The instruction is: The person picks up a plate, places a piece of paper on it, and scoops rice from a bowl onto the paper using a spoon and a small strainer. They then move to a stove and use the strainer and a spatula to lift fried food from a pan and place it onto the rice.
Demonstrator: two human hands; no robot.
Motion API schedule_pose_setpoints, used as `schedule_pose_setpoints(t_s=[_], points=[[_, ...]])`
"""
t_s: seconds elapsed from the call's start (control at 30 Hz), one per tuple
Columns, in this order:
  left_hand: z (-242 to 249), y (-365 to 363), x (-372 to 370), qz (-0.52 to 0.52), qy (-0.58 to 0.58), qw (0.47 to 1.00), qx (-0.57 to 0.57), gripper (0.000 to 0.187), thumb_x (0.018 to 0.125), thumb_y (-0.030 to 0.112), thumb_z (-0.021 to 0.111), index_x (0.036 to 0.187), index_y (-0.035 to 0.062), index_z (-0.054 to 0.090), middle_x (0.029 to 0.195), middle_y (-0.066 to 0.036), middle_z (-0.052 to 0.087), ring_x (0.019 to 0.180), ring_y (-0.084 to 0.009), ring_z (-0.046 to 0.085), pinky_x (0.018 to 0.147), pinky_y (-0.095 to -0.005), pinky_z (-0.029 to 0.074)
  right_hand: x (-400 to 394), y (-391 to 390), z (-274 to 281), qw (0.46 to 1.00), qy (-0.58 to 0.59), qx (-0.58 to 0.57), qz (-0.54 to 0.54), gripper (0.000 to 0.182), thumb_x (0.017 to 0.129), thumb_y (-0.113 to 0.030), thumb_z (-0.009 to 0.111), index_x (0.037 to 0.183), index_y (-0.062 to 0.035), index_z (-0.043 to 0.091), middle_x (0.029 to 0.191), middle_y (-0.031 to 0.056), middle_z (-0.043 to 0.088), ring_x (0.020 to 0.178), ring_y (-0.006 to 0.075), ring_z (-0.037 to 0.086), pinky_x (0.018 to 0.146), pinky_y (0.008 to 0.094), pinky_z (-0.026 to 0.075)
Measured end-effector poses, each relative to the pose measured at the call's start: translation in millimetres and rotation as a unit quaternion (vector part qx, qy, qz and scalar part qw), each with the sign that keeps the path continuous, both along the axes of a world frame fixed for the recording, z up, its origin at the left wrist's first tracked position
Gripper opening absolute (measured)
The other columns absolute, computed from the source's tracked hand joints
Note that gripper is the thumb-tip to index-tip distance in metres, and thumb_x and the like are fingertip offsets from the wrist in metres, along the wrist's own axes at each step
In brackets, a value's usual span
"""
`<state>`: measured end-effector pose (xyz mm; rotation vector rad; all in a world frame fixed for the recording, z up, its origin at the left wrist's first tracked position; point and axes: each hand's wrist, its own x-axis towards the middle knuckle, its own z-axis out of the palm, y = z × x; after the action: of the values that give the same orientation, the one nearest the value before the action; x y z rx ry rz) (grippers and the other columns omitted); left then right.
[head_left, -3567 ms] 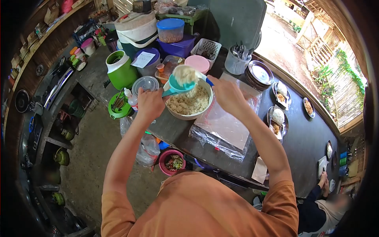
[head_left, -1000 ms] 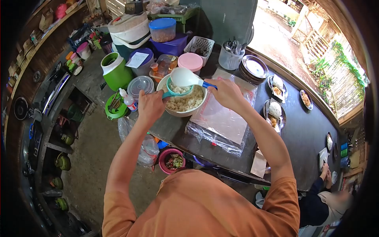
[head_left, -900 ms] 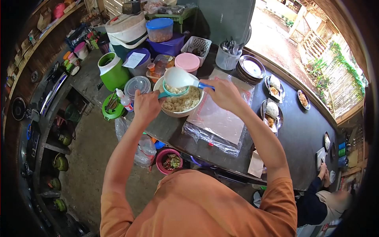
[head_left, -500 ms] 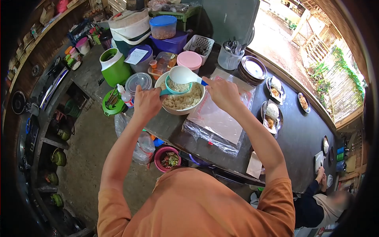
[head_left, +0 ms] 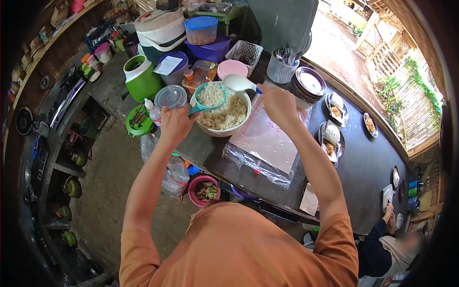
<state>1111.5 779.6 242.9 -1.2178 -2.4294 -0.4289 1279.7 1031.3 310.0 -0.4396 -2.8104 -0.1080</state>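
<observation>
My left hand (head_left: 176,124) is closed on the handle of a teal scoop (head_left: 211,95), which is filled with white rice and held over the left side of a white tub of rice (head_left: 224,129). In my right hand (head_left: 278,102) is the handle of a white rice spoon (head_left: 237,82). The spoon's head hangs above the tub's far rim, just right of the scoop and apart from it. Right of the tub lies a stack of brown wrapping paper (head_left: 267,138) on clear plastic.
Lidded containers (head_left: 233,69) and a green jug (head_left: 141,79) stand behind and left of the tub. Stacked plates (head_left: 310,81), a cutlery bin (head_left: 282,67) and plates of rice (head_left: 331,134) are at the right. A co-worker (head_left: 382,253) works at the table's far right.
The rice spoon has moved right, off the scoop, with my right hand. The scoop's rice now shows fully. The view has shifted slightly.
</observation>
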Motion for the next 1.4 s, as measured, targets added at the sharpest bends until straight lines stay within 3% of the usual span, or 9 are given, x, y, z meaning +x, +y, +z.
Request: schedule_pose_setpoints(t_s=[0.13, 0.43, 0.77, 0.83, 1.0, 1.07, 1.17, 1.23, 1.4], points=[[-0.1, 3.9, 0.7, 0.012, -0.057, 0.998, -0.019, 0.031, 0.084, 0.038, 0.069, 0.083, 0.0075, 0.067, 0.066, -0.012, 0.066, 0.067, -0.0331, 0.064, 0.074, -0.0448, 0.043, -14.1, -12.2, -42.1, 0.996, -0.019, 0.071, 0.050, 0.023, 0.084, -0.010, 0.054, 0.104, -0.0017, 0.063, 0.076, 0.0171, 0.068, 0.070, 0.0338, 0.069, 0.058, 0.0452, 0.054], [-0.1, 4.2, 4.5, 0.029, -0.082, 0.996, -0.004, 0.032, 0.083, 0.040, 0.069, 0.080, 0.0079, 0.069, 0.066, -0.014, 0.066, 0.067, -0.0340, 0.065, 0.071, -0.0458, 0.047, -21.7, -29.6, -28.1, 0.983, -0.167, -0.036, 0.073, 0.010, 0.074, -0.007, 0.063, 0.078, -0.0008, 0.070, 0.080, 0.0213, 0.069, 0.077, 0.0347, 0.070, 0.065, 0.0445, 0.056], [-8.4, 3.1, -3.3, 0.025, -0.089, 0.996, 0.006, 0.030, 0.085, 0.039, 0.066, 0.082, 0.0101, 0.069, 0.069, -0.012, 0.067, 0.068, -0.0334, 0.066, 0.072, -0.0466, 0.045, -49.2, -10.3, -52.8, 0.934, -0.230, -0.233, 0.145, 0.022, 0.081, -0.015, 0.060, 0.094, -0.0032, 0.073, 0.084, 0.0208, 0.070, 0.075, 0.0361, 0.068, 0.069, 0.0443, 0.053], [-7.7, -0.7, -5.2, 0.011, -0.044, 0.998, 0.032, 0.030, 0.086, 0.039, 0.065, 0.085, 0.0095, 0.068, 0.069, -0.013, 0.067, 0.069, -0.0335, 0.066, 0.073, -0.0463, 0.044, -41.4, -4.4, -38.3, 0.893, -0.247, -0.372, 0.062, 0.026, 0.085, -0.023, 0.060, 0.101, -0.0076, 0.074, 0.086, 0.0208, 0.070, 0.073, 0.0370, 0.067, 0.071, 0.0445, 0.052], [5.5, -9.3, -10.4, 0.046, 0.033, 0.998, 0.022, 0.036, 0.089, 0.038, 0.061, 0.099, 0.0045, 0.066, 0.075, -0.015, 0.068, 0.074, -0.0355, 0.066, 0.072, -0.0472, 0.046, -12.0, 10.8, -14.0, 0.932, -0.162, -0.316, 0.069, 0.029, 0.089, -0.024, 0.058, 0.111, -0.0097, 0.071, 0.090, 0.0203, 0.069, 0.082, 0.0356, 0.067, 0.075, 0.0432, 0.051], [12.5, -11.6, -14.0, 0.054, -0.076, 0.996, 0.013, 0.035, 0.090, 0.037, 0.060, 0.098, 0.0039, 0.065, 0.077, -0.016, 0.068, 0.076, -0.0362, 0.066, 0.069, -0.0480, 0.048, -3.5, 14.7, -0.6, 0.943, -0.147, -0.294, 0.044, 0.030, 0.089, -0.023, 0.057, 0.113, -0.0096, 0.070, 0.093, 0.0201, 0.069, 0.085, 0.0350, 0.067, 0.077, 0.0427, 0.051], [12.1, -15.6, -16.0, 0.056, -0.054, 0.997, -0.010, 0.035, 0.086, 0.039, 0.064, 0.090, 0.0035, 0.065, 0.074, -0.016, 0.068, 0.070, -0.0362, 0.067, 0.060, -0.0486, 0.049, 6.8, 19.4, 8.3, 0.936, -0.118, -0.332, -0.006, 0.031, 0.088, -0.020, 0.058, 0.116, -0.0100, 0.068, 0.096, 0.0208, 0.068, 0.090, 0.0352, 0.066, 0.080, 0.0427, 0.050], [19.7, -15.4, -11.2, 0.055, -0.064, 0.996, -0.028, 0.036, 0.085, 0.039, 0.065, 0.088, 0.0038, 0.065, 0.073, -0.016, 0.068, 0.069, -0.0359, 0.067, 0.060, -0.0480, 0.049, 10.5, 14.8, 11.4, 0.957, 0.023, -0.286, 0.040, 0.030, 0.088, -0.019, 0.058, 0.115, -0.0098, 0.068, 0.097, 0.0207, 0.068, 0.089, 0.0370, 0.065, 0.080, 0.0438, 0.050], [22.9, -2.7, 1.5, 0.062, -0.098, 0.991, -0.071, 0.038, 0.083, 0.044, 0.068, 0.081, 0.0062, 0.068, 0.073, -0.014, 0.068, 0.070, -0.0340, 0.067, 0.063, -0.0464, 0.050, 12.0, -15.3, 17.7, 0.955, 0.075, -0.288, 0.020, 0.031, 0.089, -0.018, 0.058, 0.117, -0.0108, 0.067, 0.094, 0.0209, 0.068, 0.089, 0.0385, 0.065, 0.080, 0.0452, 0.050]])
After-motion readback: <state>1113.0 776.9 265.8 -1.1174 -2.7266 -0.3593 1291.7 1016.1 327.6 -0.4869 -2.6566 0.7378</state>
